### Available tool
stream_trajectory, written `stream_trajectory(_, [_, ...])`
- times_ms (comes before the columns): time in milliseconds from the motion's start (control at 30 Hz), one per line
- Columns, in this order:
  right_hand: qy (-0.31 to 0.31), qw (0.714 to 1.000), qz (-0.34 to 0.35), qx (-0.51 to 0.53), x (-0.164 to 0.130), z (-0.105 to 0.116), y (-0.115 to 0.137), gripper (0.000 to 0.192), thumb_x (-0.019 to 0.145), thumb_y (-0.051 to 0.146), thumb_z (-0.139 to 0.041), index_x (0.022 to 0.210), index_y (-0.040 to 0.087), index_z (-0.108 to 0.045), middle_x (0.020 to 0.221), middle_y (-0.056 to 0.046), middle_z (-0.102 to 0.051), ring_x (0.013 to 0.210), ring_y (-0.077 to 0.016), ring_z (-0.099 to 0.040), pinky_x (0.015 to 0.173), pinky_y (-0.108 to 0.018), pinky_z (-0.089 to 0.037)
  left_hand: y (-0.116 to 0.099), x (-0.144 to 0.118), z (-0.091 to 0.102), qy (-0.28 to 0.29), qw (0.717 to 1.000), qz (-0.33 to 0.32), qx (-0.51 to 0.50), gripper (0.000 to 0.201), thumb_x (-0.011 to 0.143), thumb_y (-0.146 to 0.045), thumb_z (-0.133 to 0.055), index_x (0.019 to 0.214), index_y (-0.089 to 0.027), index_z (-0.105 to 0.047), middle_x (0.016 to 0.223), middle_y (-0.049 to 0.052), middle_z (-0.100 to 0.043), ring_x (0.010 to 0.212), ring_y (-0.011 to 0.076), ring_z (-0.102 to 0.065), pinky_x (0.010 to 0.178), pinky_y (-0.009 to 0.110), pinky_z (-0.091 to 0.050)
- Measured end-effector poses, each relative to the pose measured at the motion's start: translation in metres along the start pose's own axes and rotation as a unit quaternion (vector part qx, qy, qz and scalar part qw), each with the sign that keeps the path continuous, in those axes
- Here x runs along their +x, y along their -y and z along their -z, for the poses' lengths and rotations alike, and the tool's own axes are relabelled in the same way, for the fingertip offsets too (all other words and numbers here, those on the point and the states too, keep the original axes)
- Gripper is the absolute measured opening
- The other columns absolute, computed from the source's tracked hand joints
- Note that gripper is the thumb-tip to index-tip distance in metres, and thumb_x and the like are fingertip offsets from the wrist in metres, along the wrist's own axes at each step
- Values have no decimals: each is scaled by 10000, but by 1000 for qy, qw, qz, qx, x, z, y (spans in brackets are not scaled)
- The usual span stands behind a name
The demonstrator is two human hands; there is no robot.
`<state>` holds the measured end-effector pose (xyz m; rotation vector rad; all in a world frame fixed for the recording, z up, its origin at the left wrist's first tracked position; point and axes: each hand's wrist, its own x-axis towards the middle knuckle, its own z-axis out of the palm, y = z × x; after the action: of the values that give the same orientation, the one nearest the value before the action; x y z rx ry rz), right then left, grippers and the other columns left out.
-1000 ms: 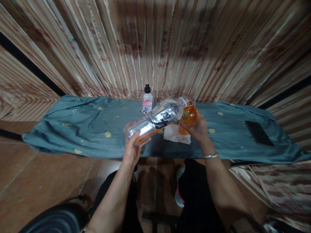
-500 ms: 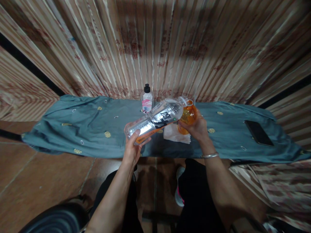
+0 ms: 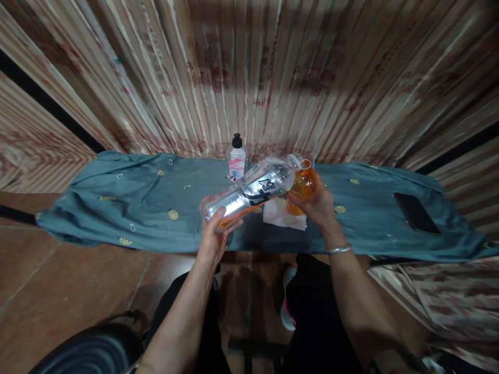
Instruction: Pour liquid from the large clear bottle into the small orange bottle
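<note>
One tabletop [image 3: 117, 208], long, covered by one teal cloth with small gold motifs. One large clear bottle [image 3: 249, 195] tilted near horizontal above the tabletop's front middle, mouth toward the right, a little orange liquid pooled at its base end. Left hand [image 3: 213, 236] wrapped around that base end, grip clamped on it. One round orange vessel [image 3: 302, 187] just under the bottle's mouth, holding orange liquid, touching or nearly touching the neck; cannot tell which. Right hand [image 3: 317, 205] cups it from below and the side, grip closed on it; one bracelet on that wrist. One dark phone [image 3: 415, 214] flat, well apart to the right. One white tissue [image 3: 283, 215] lying under the hands. One small black-capped bottle [image 3: 236, 158] upright at the back edge.
</note>
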<state>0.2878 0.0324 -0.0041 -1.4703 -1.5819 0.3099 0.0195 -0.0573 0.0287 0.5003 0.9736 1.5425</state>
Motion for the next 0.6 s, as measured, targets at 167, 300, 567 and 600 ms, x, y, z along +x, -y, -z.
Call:
stream_trajectory(167, [6,1000,-15,-7,0,2,3,890,644,458,-887,1431,211,-551,1263,-147,-762,1104,-390,-751,985,-591,-606,0,0,1,4,1000,2,5,763,590,-457,-917,1256,-284,-589,1583,115,-541,1308,408,-626,805,419,-640])
stream_trajectory(300, [0,1000,-10,-5,0,3,6,896,636,443,-892,1436,218,-556,1262,-140,-766,1121,-387,-747,993,-584,-604,0,1,2,4,1000,-1,8,770,593,-461,-913,1268,-278,-590,1590,122,-532,1324,416,-617,807,433,-646])
stream_trajectory(567, [9,1000,-13,8,-1,2,5,893,657,454,-890,1446,227,-537,1287,-141,-751,1139,-388,-740,1017,-605,-591,2,2,4,-1,1000,-3,7,789,599,-460,-914,1295,-286,-585,1487,122,-608,1293,408,-639,838,479,-641])
stream_trajectory(600, [10,1000,-10,8,-1,2,5,886,662,453,-891,1444,232,-538,1287,-137,-751,1136,-384,-741,1012,-601,-594,3,3,5,-1,1000,-3,6,788,601,-457,-916,1296,-289,-585,1487,119,-611,1294,406,-638,842,475,-640])
